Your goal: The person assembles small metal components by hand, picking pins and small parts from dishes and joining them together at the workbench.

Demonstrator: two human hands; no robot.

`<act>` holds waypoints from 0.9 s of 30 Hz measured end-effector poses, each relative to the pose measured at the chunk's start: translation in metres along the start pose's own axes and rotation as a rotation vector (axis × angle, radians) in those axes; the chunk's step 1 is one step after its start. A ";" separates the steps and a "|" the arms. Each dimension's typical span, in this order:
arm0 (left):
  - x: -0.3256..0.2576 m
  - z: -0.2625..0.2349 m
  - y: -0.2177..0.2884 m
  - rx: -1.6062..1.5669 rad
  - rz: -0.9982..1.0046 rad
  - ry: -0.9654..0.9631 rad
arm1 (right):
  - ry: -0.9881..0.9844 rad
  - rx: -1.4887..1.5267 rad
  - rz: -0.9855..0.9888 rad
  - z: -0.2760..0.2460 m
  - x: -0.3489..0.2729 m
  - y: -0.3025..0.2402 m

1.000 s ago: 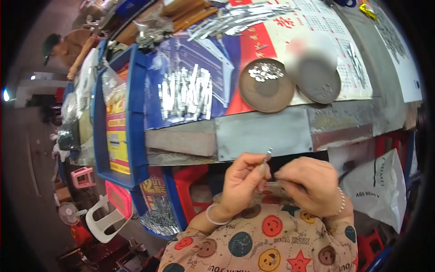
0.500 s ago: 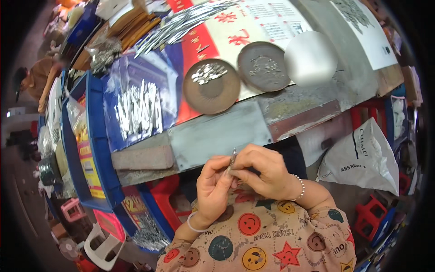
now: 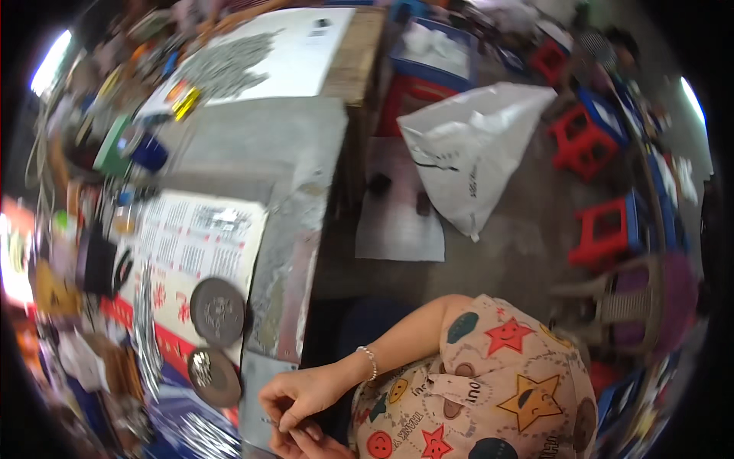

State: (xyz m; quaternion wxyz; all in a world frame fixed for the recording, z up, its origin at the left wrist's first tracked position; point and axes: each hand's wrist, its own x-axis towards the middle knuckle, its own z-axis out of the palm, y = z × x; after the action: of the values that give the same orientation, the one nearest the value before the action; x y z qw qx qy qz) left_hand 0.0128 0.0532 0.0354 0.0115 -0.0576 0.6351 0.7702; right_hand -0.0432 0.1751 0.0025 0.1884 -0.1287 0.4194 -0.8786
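Note:
My right hand (image 3: 304,392) is at the table's near edge at the bottom, its thumb and fingers pinched together. Just below it, my left hand (image 3: 312,444) has its fingers bent against the right fingertips and is partly cut off by the lower edge. A small metal piece (image 3: 267,419) barely shows at the fingertips; blur hides its shape. Beside the hands stands a round brown dish (image 3: 224,382) with flat silvery pieces. Beyond it, a second dark round dish (image 3: 205,294) holds small thin bits. Long silvery strips (image 3: 200,434) lie on blue plastic at the lower left.
A large white sack (image 3: 485,145) stands on the floor right of the table. Red stools (image 3: 604,233) and a chair (image 3: 638,302) are farther right. Grey pieces (image 3: 233,65) lie on white paper at the far table end, near a blue cup (image 3: 149,154).
The view has swung to the right, so the table now runs up the left side and the sack sits in the upper middle. Both hands remain together, now lower in view.

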 end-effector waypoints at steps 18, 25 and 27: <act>0.007 0.041 -0.008 0.149 0.295 -0.221 | 0.383 -0.363 -0.808 -0.007 -0.044 -0.037; 0.009 0.069 -0.015 0.179 0.328 -0.276 | 0.474 -0.425 -1.011 -0.016 -0.053 -0.045; 0.011 0.071 -0.015 0.200 0.334 -0.277 | 0.429 -0.386 -0.946 -0.022 -0.051 -0.046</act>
State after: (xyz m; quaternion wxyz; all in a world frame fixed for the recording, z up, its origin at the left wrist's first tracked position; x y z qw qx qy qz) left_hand -0.0021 0.1248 0.0325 -0.0232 0.1558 0.7014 0.6951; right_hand -0.0161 0.2397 0.0215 -0.3433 -0.1535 0.4982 -0.7812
